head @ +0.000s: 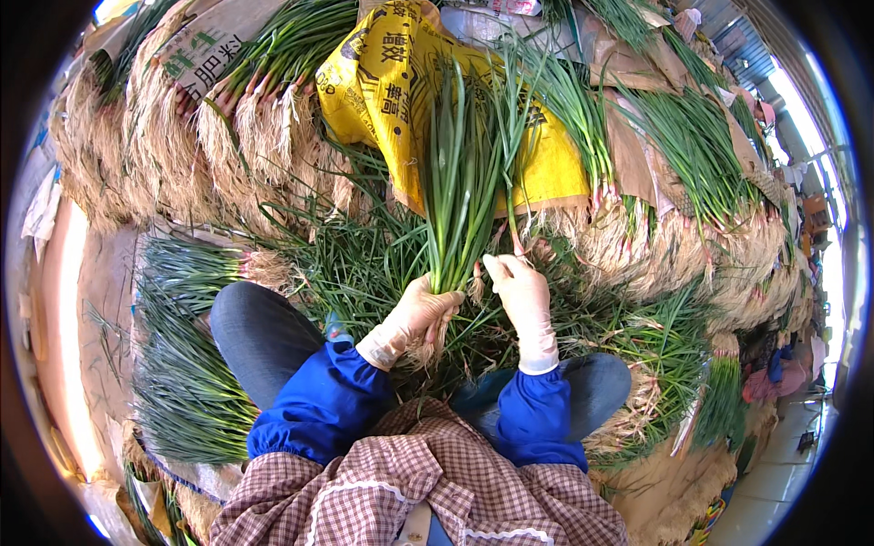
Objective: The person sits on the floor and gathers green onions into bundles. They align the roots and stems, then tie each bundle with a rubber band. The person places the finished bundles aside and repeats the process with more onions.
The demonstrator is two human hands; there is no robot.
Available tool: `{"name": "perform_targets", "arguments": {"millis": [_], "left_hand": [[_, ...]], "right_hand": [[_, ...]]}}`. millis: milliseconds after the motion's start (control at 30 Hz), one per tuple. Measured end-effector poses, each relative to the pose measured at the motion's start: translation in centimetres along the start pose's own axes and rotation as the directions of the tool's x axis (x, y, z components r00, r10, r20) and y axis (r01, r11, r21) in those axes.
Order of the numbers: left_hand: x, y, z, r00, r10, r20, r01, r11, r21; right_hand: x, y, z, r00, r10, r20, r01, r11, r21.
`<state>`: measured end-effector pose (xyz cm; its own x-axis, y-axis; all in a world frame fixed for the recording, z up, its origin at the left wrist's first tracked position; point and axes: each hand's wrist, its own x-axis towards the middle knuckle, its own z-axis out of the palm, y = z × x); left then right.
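My left hand (pixel 415 312), in a thin pale glove, grips a bunch of green onions (pixel 456 198) just above the roots. The long green leaves point away from me, and pale roots hang below the fist. To its right, my gloved right hand (pixel 524 295) pinches a single green onion stalk (pixel 512 211) near its pinkish base. This stalk stands apart from the bunch, its leaves reaching over a yellow woven sack (pixel 563 167) that bears writing. Loose green leaves (pixel 341 252) lie beneath and around both hands.
Rooted green onions (pixel 239 143) are heaped along the back left, with another row (pixel 703 177) at the back right under brown sacking. Trimmed-looking bunches (pixel 191 396) lie beside my left knee. More loose onions (pixel 635 396) lie by my right knee.
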<state>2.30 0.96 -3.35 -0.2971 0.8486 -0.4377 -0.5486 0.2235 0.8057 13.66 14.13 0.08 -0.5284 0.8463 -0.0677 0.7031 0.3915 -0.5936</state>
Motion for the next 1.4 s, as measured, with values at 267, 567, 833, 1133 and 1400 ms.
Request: {"name": "perform_targets", "arguments": {"millis": [267,567,833,1133,1400], "left_hand": [[0.3,-0.7,0.1,0.978,-0.189,0.093,0.206,0.951,-0.231],[-0.4,1.9,0.1,0.992,-0.111,0.066,0.126,0.947,-0.295],[-3.1,6.1,0.3,0.957,0.199,0.211,-0.106,0.917,-0.385],[-1.8,4.2,1.2,0.998,-0.070,0.006,0.070,0.992,-0.101],[-1.4,3.0,0.6,0.999,0.024,-0.035,-0.026,0.998,-0.055]], "right_hand": [[-0.4,-2.3,4.5,0.983,-0.107,-0.147,0.177,0.749,0.638],[1.2,0.5,-1.0,0.994,-0.110,-0.002,-0.036,-0.340,0.940],[2.7,4.1,1.4,1.000,0.015,-0.007,-0.016,0.976,-0.215],[-4.2,-1.9,-3.0,0.965,-0.202,0.167,0.125,0.916,0.382],[-1.1,-2.2,2.7,0.981,0.190,0.024,-0.113,0.472,0.874]]}}
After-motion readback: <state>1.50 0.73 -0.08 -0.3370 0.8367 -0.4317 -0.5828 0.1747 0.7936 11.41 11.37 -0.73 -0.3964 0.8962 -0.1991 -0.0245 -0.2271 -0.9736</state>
